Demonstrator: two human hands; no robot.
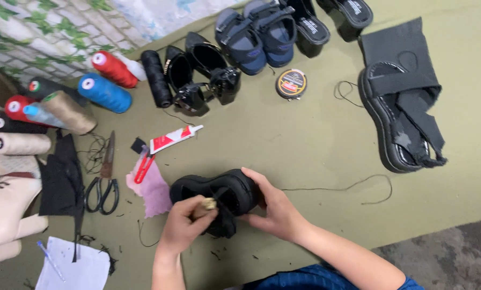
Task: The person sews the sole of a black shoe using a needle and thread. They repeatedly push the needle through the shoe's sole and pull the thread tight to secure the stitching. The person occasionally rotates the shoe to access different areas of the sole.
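A black sandal [229, 188] lies on the olive cloth [305, 139] close in front of me. My right hand [275, 207] grips its right end and steadies it. My left hand [184, 225] is closed around a small tan wooden-handled tool [207, 204] whose tip meets the sandal's black strap [224, 217]. A thin dark thread [353, 187] trails from the sandal to the right.
Several thread spools [105, 92] lie at the far left, with scissors [104, 185], a glue tube [173, 138], a red snipper and a pink rag [153, 188]. Black heels [200, 75], blue sandals [256, 35], a polish tin [291, 84] and a second black sandal [398, 118] lie beyond.
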